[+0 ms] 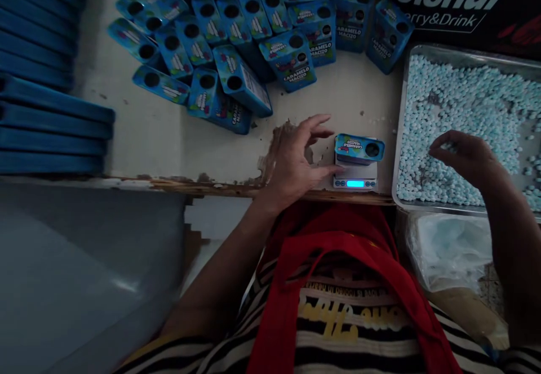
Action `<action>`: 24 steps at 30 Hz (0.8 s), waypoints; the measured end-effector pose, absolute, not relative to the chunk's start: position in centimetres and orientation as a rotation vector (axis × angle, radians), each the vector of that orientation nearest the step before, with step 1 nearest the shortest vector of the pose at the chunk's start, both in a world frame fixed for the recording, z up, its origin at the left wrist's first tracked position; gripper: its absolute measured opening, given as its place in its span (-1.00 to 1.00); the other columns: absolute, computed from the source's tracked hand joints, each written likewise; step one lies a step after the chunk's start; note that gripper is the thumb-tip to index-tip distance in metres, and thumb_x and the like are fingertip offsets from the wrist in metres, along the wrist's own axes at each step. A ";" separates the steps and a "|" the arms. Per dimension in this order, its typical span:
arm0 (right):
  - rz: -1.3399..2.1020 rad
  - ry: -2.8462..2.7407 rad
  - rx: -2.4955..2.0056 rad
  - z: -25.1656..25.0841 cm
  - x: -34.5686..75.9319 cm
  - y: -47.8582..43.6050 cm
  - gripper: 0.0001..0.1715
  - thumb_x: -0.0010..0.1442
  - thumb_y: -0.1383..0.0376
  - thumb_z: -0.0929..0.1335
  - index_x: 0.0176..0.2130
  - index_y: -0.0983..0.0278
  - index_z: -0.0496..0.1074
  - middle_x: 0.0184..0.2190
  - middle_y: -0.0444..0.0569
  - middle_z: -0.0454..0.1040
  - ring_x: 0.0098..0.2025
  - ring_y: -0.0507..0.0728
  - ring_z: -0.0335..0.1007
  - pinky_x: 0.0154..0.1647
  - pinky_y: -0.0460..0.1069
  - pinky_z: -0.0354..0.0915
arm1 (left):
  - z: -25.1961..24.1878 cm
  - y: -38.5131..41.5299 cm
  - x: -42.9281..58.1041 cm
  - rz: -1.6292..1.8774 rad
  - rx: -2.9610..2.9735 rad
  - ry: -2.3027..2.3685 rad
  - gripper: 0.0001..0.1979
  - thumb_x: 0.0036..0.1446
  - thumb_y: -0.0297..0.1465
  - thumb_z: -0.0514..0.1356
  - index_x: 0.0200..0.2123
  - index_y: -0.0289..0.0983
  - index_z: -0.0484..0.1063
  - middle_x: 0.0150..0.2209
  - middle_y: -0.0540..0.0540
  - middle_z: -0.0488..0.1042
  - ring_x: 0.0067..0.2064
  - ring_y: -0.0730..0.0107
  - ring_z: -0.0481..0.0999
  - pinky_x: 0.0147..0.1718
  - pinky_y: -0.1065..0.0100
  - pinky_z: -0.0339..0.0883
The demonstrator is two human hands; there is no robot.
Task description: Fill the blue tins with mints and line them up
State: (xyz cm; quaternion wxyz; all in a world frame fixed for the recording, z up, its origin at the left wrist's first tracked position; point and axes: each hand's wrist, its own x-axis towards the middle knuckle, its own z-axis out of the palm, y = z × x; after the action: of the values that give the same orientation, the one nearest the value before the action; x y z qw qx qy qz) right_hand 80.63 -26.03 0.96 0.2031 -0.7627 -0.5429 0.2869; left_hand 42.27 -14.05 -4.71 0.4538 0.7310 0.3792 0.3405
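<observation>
Blue box [358,148], right of centre: likely light, stiff, slick; pinch its sides. Left hand [298,163] beside it, grip apart; right hand [467,157] over pellets [477,103], can't tell grip.

The worn pale table [143,144] — its paint chipped away in patches — carries a crowd of blue boxes [287,61], a small scale [355,183] and a metal tray [439,209].

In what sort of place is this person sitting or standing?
Probably a small packing workplace for sweets: a metal tray holds many pale-blue pellets, a digital scale carries one blue container, and similar containers marked "Caramelo Macizo" stand behind.
</observation>
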 end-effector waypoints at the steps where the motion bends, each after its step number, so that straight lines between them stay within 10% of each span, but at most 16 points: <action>1: 0.873 -1.478 -2.090 1.2 79.9 -25.7 -0.67 0.24 -0.07 0.54 -0.24 0.11 0.62 -0.48 -0.10 0.50 -0.44 0.18 0.31 -0.28 0.13 0.26 | -4.8 -14.1 42.7 0.806 1.803 0.927 -0.01 0.02 0.09 0.68 0.41 -0.09 0.45 0.21 -0.21 0.65 0.30 -0.08 0.67 0.39 -0.03 0.57; 6: 1.030 -1.514 -1.855 3.9 75.0 -23.4 -0.66 0.21 -0.06 0.59 -0.30 0.12 0.62 -0.30 -0.05 0.68 -0.23 0.23 0.55 -0.04 0.16 0.42 | -4.1 -14.2 42.8 0.713 1.847 0.837 -0.18 0.18 0.10 0.60 0.37 -0.12 0.53 0.28 -0.22 0.63 0.30 -0.06 0.66 0.39 0.01 0.57; 18: 0.966 -2.112 -1.707 8.5 68.8 -19.1 -0.91 0.38 0.27 0.53 -0.15 0.19 0.74 -0.31 -0.08 0.70 -0.31 0.12 0.55 -0.21 -0.01 0.30 | -4.5 -13.8 38.2 0.804 1.903 0.959 -0.41 0.31 -0.05 0.54 0.30 -0.09 0.57 0.22 -0.19 0.66 0.22 0.00 0.71 0.32 -0.02 0.64; 24: 0.919 -2.143 -1.746 8.8 68.5 -18.9 -0.72 0.31 0.21 0.63 0.01 0.19 0.76 -0.19 -0.02 0.75 -0.21 0.20 0.64 -0.14 0.03 0.37 | -4.8 -12.8 37.3 0.761 1.908 0.961 -0.34 0.34 0.00 0.50 0.38 -0.06 0.49 0.29 -0.21 0.60 0.23 -0.02 0.72 0.29 -0.08 0.67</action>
State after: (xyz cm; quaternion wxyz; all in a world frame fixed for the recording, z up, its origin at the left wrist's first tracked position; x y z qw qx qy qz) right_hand 68.52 -18.93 8.82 0.1141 -0.5956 -0.7307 0.3134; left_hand 37.32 -12.75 -4.77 0.4232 0.7622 0.3841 0.3040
